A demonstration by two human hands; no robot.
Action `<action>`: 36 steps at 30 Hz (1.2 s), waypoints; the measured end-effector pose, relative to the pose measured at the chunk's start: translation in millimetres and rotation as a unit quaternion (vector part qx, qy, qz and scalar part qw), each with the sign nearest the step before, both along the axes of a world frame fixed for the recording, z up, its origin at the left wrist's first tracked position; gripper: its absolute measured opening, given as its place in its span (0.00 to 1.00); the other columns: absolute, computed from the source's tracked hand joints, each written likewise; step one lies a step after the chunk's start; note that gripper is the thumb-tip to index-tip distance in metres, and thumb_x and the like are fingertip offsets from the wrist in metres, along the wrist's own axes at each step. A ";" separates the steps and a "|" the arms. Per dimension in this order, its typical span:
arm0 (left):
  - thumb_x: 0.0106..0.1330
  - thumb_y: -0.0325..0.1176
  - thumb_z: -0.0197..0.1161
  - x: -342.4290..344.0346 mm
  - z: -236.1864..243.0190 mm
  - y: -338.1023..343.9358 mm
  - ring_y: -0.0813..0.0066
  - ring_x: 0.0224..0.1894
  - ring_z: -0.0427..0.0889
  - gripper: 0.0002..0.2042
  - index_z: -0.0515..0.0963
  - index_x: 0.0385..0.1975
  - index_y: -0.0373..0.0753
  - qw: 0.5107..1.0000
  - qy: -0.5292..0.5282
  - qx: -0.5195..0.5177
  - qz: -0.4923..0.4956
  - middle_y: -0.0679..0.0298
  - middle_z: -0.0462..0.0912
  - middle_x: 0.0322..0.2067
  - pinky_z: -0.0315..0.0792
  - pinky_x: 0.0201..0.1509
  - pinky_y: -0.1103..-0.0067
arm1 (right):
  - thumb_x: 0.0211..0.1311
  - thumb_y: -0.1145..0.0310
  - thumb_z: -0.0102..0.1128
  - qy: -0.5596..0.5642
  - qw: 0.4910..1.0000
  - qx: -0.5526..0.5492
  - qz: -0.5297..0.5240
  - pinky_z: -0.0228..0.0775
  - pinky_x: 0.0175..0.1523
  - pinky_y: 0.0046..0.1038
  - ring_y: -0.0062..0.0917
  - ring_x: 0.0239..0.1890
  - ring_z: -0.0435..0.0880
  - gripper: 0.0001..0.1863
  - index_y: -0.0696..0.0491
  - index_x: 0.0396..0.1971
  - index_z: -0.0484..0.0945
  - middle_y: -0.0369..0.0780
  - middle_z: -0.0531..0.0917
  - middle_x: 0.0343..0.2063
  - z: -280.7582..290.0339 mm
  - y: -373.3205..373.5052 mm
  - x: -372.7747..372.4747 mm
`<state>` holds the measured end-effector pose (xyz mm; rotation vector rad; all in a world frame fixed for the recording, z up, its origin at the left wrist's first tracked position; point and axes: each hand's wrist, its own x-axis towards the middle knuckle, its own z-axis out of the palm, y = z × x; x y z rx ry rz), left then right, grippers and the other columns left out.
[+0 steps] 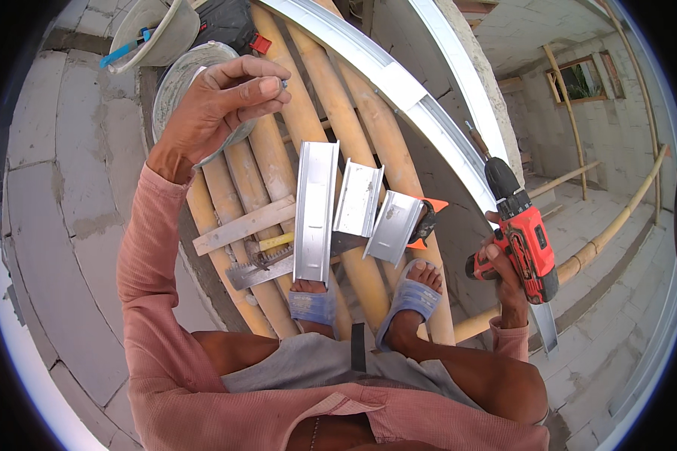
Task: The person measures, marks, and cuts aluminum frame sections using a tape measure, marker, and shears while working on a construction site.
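Note:
My left hand is raised at the upper left, with thumb and fingers pinched around a small metal screw, mostly hidden by the fingertips. At the right, my right hand grips a red and black cordless drill. The drill's bit points up and away, close to a long silver metal channel. Between the two hands, three short cut pieces lie near my feet: a longer metal channel piece, a middle channel piece and a right-hand channel piece.
Bamboo poles form the platform under my sandals, with gaps between them. A handsaw lies partly under the channel pieces, by a wooden strip. Behind my left hand stand a grey bucket, a pale bucket and a black case.

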<state>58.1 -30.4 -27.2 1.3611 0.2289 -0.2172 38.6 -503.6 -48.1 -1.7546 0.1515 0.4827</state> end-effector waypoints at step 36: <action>0.56 0.67 0.70 289.6 -178.4 -139.0 0.57 0.59 0.82 0.38 0.83 0.59 0.44 0.563 0.088 0.576 -0.587 0.57 0.86 0.54 0.69 0.66 0.66 | 0.58 0.69 0.76 0.058 0.993 0.031 -0.097 0.74 0.28 0.20 0.16 0.26 0.80 0.30 0.58 0.61 0.76 0.34 0.82 0.32 -8.7 -48.5 16.7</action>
